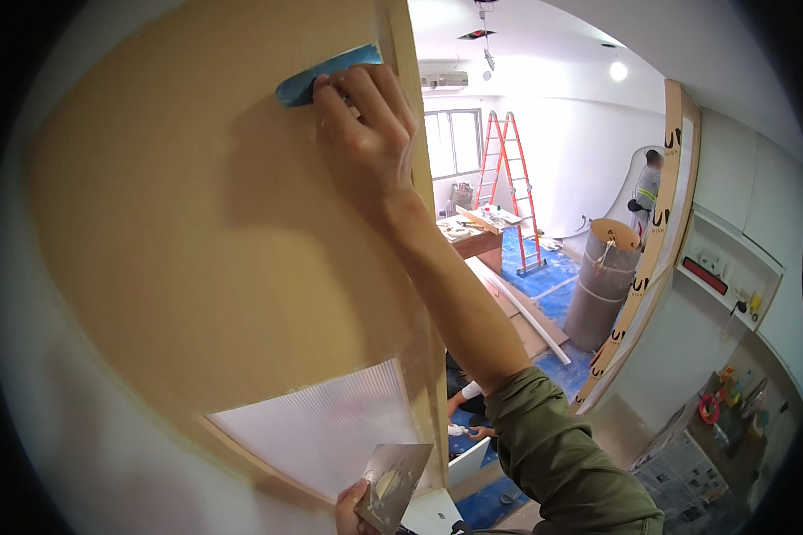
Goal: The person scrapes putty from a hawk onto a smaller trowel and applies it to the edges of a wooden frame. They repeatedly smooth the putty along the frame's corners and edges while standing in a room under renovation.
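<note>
My right hand (369, 127) grips a blue putty spreader (301, 83) high on a tan wall panel (174, 221), close to the panel's right edge. The spreader lies against the panel, and the arm's shadow falls beside it. Low in the view, my left hand (352, 509) holds a flat metal plate (396, 488) tilted upward. A pale dab of putty (387, 484) sits on that plate. Behind the plate, a translucent ribbed pane (321, 421) is set into the lower part of the panel.
Past the panel's edge are an orange stepladder (518, 180), a cluttered worktable (475, 231), a large grey roll (599, 294) and blue floor covering (549, 284). One person (648, 184) stands far back; another person's hands (472, 431) show low behind the panel.
</note>
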